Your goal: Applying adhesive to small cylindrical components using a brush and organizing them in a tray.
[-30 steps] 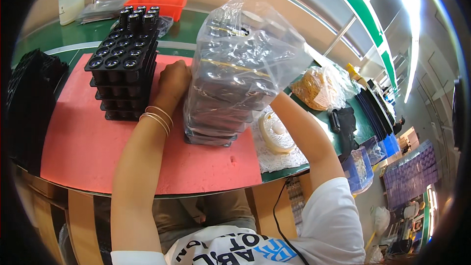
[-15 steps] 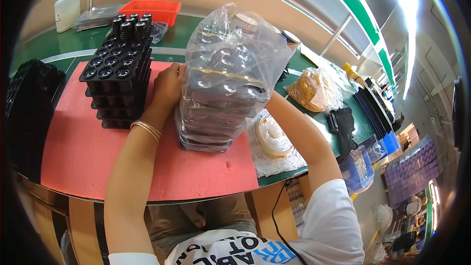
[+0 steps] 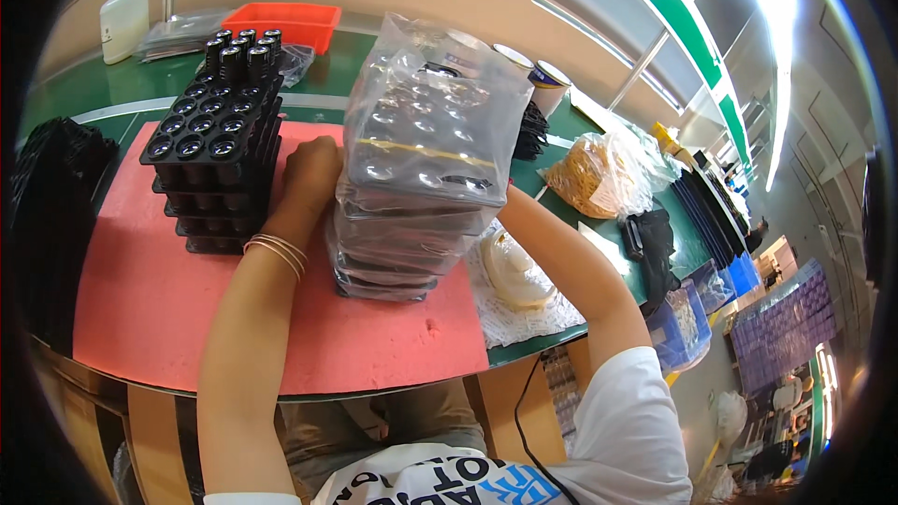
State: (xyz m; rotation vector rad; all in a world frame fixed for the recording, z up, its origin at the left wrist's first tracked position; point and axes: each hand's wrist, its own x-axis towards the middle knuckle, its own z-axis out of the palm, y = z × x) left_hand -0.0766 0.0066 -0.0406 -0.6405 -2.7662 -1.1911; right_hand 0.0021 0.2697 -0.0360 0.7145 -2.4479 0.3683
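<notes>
Clear-bagged tray stack (image 3: 412, 168) on pink mat (image 3: 187, 318) | my left hand (image 3: 309, 173) presses its side, fingers flat | right hand hidden behind it, grip unclear | black tray stack (image 3: 220, 164) just beside

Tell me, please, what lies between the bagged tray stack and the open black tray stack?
In the head view, the left hand lies there, pressed against the bagged tray stack, beside the open black tray stack.

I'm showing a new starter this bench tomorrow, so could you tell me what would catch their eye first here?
The bagged stack of trays, wrapped in clear plastic, stands mid-picture on the pink mat. The left hand presses its left side; the right hand is hidden behind it. Just left stands a stack of black trays, the top one partly filled with black parts, and an orange bin sits at the back.
</notes>
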